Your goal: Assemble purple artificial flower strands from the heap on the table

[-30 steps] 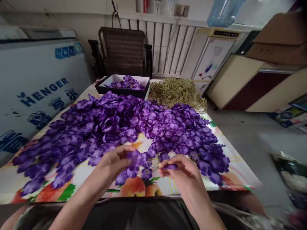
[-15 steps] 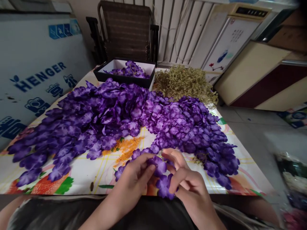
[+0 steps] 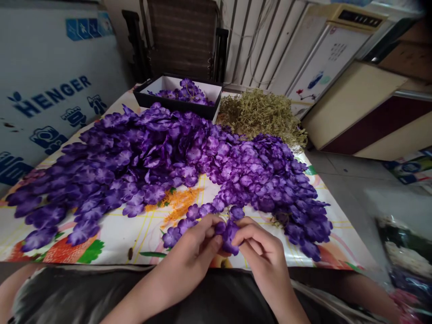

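Note:
Close to the table's front edge, my two hands meet over a purple artificial flower petal piece (image 3: 230, 237). My left hand (image 3: 199, 245) pinches it from the left, its fingertips partly hidden behind the thumb. From the other side my right hand (image 3: 261, 247) grips the same piece between thumb and fingers. Just beyond the left fingers lies a short row of small purple blossoms (image 3: 182, 227). Behind both hands spreads a big heap of layered purple petals (image 3: 162, 148), with smaller blossoms heaped (image 3: 259, 175) on its right.
A dark-rimmed box (image 3: 175, 104) holding purple flowers stands at the back, beside a tangle of greenish-yellow plastic stems (image 3: 263, 112). Fruit-patterned cloth (image 3: 135, 234) covers the table. A folding chair (image 3: 182, 40) is behind it, a large white chest (image 3: 50, 67) at left.
My right hand has closed in toward my left, its fingers now pinching the petal piece. The loose flower that hung low between the hands has been raised. The view has shifted slightly.

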Motion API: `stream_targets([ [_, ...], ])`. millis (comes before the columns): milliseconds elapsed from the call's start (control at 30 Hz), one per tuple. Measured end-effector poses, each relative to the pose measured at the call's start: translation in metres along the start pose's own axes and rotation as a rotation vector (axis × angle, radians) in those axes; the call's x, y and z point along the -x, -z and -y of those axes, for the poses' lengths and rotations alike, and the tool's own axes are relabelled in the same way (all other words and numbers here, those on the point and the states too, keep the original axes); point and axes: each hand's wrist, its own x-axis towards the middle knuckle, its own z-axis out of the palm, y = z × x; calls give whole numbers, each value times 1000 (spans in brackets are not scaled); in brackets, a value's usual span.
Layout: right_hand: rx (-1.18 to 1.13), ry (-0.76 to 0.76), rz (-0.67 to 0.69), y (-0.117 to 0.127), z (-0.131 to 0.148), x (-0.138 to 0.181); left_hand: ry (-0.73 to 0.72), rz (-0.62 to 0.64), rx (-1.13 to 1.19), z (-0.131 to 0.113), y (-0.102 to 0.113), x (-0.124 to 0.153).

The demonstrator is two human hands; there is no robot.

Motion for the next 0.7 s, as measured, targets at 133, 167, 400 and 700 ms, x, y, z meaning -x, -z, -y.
stream_targets([
  [133,89,42,8,-1,1,1,19,-11,-4,-1,0,0],
  [167,111,46,9,-1,1,1,32,-12,15,0,0,-1],
  [400,141,44,-2,1,2,3,102,-16,100,3,-3,0],
  [700,169,72,38,4,10,8,8,15,118,-2,-8,3],
])
